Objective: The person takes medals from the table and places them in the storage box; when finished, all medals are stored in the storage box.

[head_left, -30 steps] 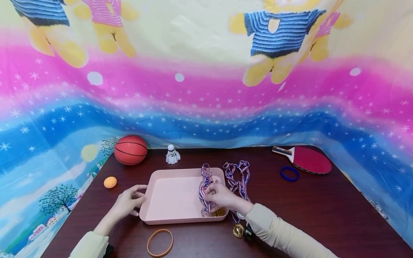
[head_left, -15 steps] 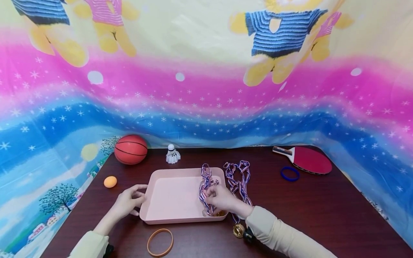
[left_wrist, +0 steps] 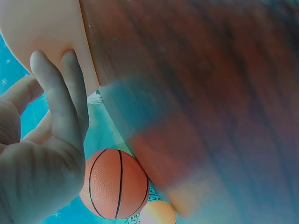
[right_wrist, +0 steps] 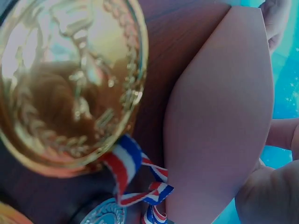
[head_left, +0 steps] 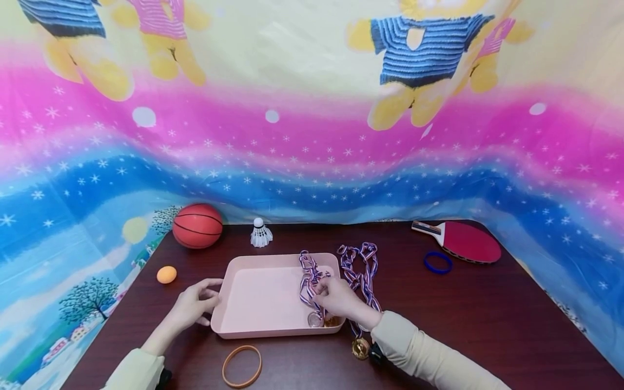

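My left hand [head_left: 190,309] rests its fingers against the left wall of a pink tray [head_left: 263,298]. The left wrist view shows two nearly straight fingers touching that wall. Inside the tray's right end, my right hand [head_left: 337,298] pinches the striped ribbon [head_left: 307,264] of a medal. Below this ribbon lie a silver medal [head_left: 314,319] and a gold-coloured one [head_left: 331,321], partly hidden; which one the pinched ribbon belongs to is unclear. Right of the tray lie more ribbons [head_left: 361,268] with a gold medal [head_left: 360,349]. The right wrist view has that gold medal [right_wrist: 70,88] close up; the right fingertips are hidden there.
A small basketball [head_left: 197,226], an orange ball [head_left: 167,275] and a shuttlecock [head_left: 261,234] stand at the back left. An orange ring [head_left: 242,367] lies in front of the tray. At the back right are a table tennis bat [head_left: 470,242] and a blue ring [head_left: 437,262].
The ribbon in the tray has shifted, its top loop slightly left, and the silver medal shows more fully. My right hand has moved a little to the right. The left hand has stayed still.
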`<state>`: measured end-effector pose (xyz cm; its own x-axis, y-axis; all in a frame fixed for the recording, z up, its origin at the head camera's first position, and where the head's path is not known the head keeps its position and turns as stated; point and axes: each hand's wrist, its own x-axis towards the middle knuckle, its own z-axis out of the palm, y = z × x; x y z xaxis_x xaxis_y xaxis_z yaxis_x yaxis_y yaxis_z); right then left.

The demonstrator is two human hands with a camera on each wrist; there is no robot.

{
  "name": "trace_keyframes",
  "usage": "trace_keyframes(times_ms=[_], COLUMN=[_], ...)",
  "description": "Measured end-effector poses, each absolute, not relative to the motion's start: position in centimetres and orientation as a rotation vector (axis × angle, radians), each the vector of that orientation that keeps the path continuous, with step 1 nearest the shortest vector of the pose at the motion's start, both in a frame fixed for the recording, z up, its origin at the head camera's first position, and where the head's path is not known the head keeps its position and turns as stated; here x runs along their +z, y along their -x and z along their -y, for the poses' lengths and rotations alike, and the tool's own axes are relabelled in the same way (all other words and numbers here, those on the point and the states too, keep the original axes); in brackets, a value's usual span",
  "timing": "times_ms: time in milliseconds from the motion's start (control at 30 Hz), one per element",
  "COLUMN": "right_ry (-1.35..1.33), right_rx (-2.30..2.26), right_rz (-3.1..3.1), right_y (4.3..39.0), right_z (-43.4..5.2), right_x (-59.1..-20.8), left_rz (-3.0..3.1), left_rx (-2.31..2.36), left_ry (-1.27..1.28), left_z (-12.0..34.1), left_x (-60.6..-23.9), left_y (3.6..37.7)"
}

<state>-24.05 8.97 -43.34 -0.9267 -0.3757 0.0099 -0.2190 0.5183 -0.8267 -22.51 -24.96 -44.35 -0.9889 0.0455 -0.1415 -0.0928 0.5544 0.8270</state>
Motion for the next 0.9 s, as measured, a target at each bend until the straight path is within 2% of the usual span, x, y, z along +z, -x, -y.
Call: trace_keyframes(times_ms=[333, 900], right_ry=[0.642, 0.512], right_rx=[-1.260, -1.313], right_rz=[-2.697, -2.609], right_y=[24.09, 23.74], right_z=[-8.70, -8.83], right_x=[-43.57, -43.10], left_rz=[-2.635, -2.641], left_rx=[1.415, 1.412], left_ry=[0.044, 0.033], left_z=[25.04, 25.00], left_x=[-44.49, -44.29], left_y=[22.59, 22.54])
